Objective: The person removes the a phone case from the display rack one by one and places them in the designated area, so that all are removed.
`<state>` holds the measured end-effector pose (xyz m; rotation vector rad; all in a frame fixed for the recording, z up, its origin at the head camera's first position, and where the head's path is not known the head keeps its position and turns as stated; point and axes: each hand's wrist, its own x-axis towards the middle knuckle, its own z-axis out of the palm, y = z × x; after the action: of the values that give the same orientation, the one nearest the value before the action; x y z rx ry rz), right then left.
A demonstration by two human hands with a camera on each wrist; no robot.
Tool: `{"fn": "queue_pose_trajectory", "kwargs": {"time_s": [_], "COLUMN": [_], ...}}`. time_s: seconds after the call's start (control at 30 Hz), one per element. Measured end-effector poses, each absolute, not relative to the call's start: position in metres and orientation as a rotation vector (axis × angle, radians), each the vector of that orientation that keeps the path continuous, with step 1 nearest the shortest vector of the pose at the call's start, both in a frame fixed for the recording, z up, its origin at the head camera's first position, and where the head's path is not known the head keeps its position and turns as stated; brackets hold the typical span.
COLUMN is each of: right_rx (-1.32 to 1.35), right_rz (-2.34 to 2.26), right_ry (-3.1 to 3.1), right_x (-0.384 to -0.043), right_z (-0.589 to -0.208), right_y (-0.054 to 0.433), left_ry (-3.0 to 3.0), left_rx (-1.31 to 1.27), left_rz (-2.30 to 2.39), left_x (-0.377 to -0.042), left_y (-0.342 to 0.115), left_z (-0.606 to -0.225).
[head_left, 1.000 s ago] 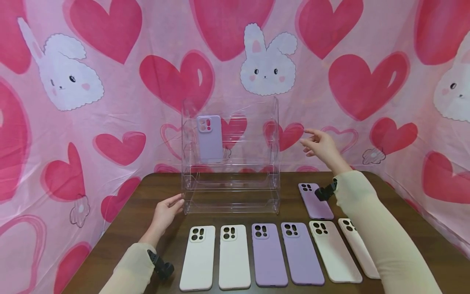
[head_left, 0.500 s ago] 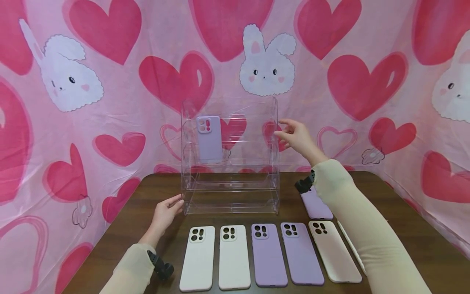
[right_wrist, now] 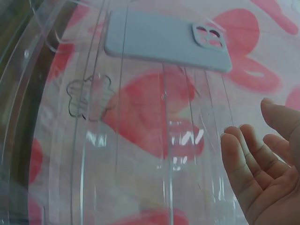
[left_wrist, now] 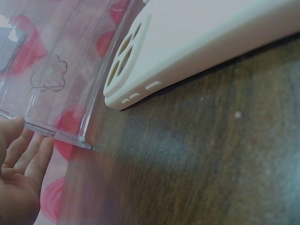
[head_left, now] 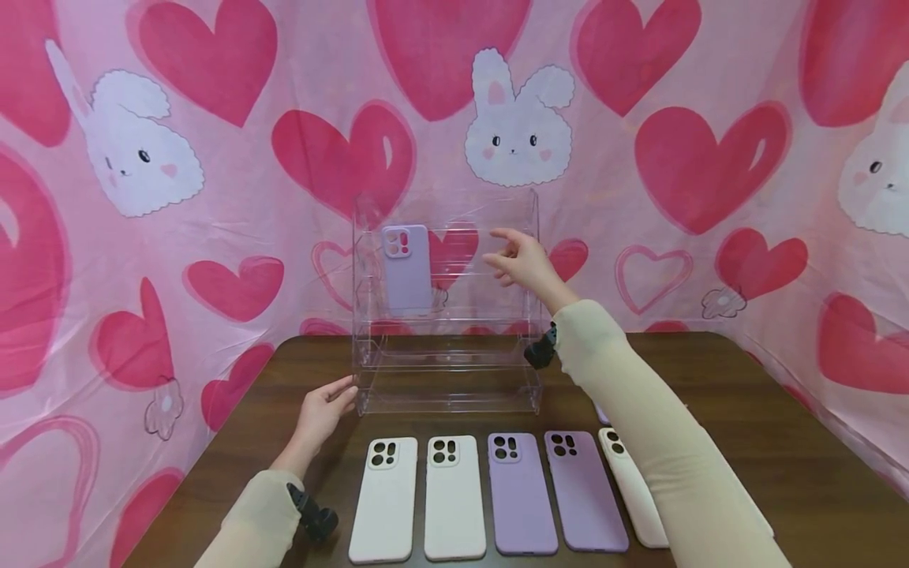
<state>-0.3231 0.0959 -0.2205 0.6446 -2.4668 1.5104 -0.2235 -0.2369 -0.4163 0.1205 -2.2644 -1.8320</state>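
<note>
A clear stepped acrylic rack stands on the table. One light purple phone case leans upright on the left side of an upper tier. With its fingertips, my left hand touches the lower left edge of the rack; the left wrist view shows that hand against the clear edge, fingers mostly straight. In front of the rack's upper right part is my right hand, holding nothing. Its fingers are loosely extended and apart from the purple case in the right wrist view.
Along the near table lie a white phone case, another white case, a purple case and a second purple case. My right sleeve partly covers a pale case. A pink cloth hangs behind.
My right hand has moved left, from beside the rack to in front of its right part. The left hand and the purple case in the rack have stayed put.
</note>
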Motion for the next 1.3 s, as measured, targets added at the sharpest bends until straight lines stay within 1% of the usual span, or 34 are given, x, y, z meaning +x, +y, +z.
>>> {"fn": "queue_pose_trajectory", "kwargs": {"time_s": [0.6,0.9,1.07,1.3], "right_rx": [0.742,0.661,0.68,0.619], "right_rz": [1.715,1.794,1.794,1.929], "right_ry": [-2.484,-2.512,-2.49,-2.442], "right_x": [-0.336,-0.339,-0.343,-0.339], "right_z": [-0.248,-0.262,-0.271,-0.271], "right_y": [0.043,0.022,0.012,0.006], "left_ry": [-2.257,-2.265,-2.258,-2.263], "left_rx": [0.122,0.12,0.129,0.133], "left_rz": [-1.856,-1.832,-1.835,-1.838], "left_x": [-0.223,-0.224,-0.225,-0.226], "left_y": [-0.237,-0.238,-0.238,-0.238], "left_z": [-0.417,-0.417,-0.418,-0.419]}}
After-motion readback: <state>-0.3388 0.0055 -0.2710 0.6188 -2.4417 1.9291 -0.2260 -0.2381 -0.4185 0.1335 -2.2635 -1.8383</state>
